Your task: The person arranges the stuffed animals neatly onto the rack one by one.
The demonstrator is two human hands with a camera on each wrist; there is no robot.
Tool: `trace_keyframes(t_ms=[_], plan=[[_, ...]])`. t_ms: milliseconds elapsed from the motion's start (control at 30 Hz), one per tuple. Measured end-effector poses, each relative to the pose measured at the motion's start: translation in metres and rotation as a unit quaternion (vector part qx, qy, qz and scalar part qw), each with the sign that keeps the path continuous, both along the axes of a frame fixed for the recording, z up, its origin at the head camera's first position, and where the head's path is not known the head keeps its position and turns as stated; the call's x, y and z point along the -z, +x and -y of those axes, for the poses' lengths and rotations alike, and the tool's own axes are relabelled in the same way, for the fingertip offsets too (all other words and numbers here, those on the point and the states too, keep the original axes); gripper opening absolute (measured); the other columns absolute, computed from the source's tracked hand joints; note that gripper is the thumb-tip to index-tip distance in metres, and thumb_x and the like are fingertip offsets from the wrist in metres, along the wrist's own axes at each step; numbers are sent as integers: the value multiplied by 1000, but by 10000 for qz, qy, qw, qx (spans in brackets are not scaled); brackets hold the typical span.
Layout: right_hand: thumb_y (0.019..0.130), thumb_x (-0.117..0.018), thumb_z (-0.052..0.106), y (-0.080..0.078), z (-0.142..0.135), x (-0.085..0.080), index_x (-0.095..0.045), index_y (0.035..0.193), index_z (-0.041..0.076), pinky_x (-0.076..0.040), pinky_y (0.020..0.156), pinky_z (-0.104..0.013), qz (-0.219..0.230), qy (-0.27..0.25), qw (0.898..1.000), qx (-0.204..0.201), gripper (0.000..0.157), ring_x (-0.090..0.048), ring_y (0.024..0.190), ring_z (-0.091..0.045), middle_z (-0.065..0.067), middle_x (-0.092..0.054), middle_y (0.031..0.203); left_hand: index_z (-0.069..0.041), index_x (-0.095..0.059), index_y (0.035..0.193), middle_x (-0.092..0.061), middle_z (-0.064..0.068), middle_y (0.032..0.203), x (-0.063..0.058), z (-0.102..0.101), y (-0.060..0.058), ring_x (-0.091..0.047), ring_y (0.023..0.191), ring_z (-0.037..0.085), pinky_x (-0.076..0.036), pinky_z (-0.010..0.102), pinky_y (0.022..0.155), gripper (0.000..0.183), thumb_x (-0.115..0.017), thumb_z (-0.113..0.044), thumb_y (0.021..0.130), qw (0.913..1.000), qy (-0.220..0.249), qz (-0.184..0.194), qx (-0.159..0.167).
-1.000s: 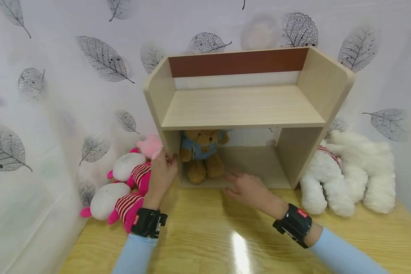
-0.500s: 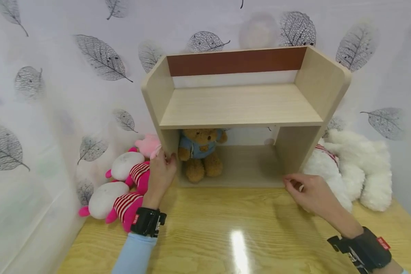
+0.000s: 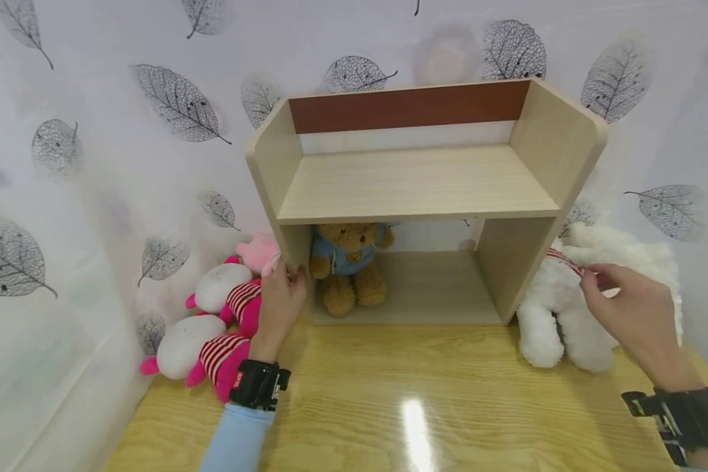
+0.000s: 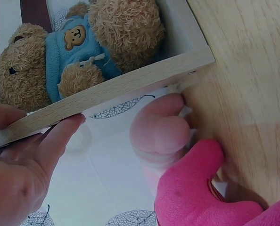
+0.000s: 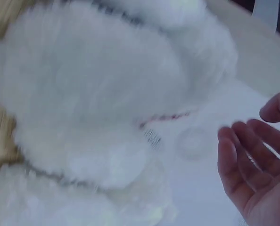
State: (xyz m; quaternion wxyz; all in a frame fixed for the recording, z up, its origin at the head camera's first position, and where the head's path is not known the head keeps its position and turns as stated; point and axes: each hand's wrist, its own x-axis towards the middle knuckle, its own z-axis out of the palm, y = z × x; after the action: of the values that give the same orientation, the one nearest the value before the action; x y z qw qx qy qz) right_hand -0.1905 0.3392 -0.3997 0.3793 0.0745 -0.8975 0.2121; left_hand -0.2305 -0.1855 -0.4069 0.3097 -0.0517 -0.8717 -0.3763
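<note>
My left hand (image 3: 280, 305) grips the left side panel of a pale wooden two-tier shelf (image 3: 419, 183). In the left wrist view the thumb lies on the panel's inner side and the fingers of the hand (image 4: 24, 176) on its outer side. A brown teddy bear (image 3: 349, 265) in a blue hoodie sits inside the lower tier, close to that panel. My right hand (image 3: 637, 314) is right of the shelf by a white plush toy (image 3: 557, 328) with a red-striped neckband. In the right wrist view this hand (image 5: 260, 174) has bent fingers, apart from the white fur, and holds nothing.
Several pink and white plush toys (image 3: 229, 360) in striped clothes lean left of the shelf, with a pale pink one (image 3: 258, 251) behind. Another white plush toy (image 3: 643, 252) stands partly behind my right hand. Everything is on a wooden table (image 3: 354, 393) against a leaf-print backdrop (image 3: 124, 229).
My right hand has moved rightward from the front of the lower tier, past the shelf's right bottom corner, to the white plush toys. My left hand keeps its grip on the panel.
</note>
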Motion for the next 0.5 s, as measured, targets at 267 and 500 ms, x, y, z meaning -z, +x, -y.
trace_keyframes(t_ms=[267, 500], plan=[[94, -57, 29, -20, -46, 2, -49, 143, -9, -34, 82, -78, 619, -506, 9880, 1320, 63, -39, 127, -64, -44, -42, 139, 3, -65, 115, -73, 24, 89, 0, -1, -1, -66, 68, 34, -50, 46, 59, 25, -65, -10, 94, 10000, 9, -8, -52], [95, -55, 55, -30, -71, 2, -16, 160, -4, -24, 92, -81, 2162, -551, 9634, 1486, 96, -14, 139, -70, -45, -8, 157, 4, -65, 116, -74, 24, 95, 2, 1, -2, -68, 71, 35, -52, 46, 61, 26, -65, -9, 93, 10000, 0, -25, -29]])
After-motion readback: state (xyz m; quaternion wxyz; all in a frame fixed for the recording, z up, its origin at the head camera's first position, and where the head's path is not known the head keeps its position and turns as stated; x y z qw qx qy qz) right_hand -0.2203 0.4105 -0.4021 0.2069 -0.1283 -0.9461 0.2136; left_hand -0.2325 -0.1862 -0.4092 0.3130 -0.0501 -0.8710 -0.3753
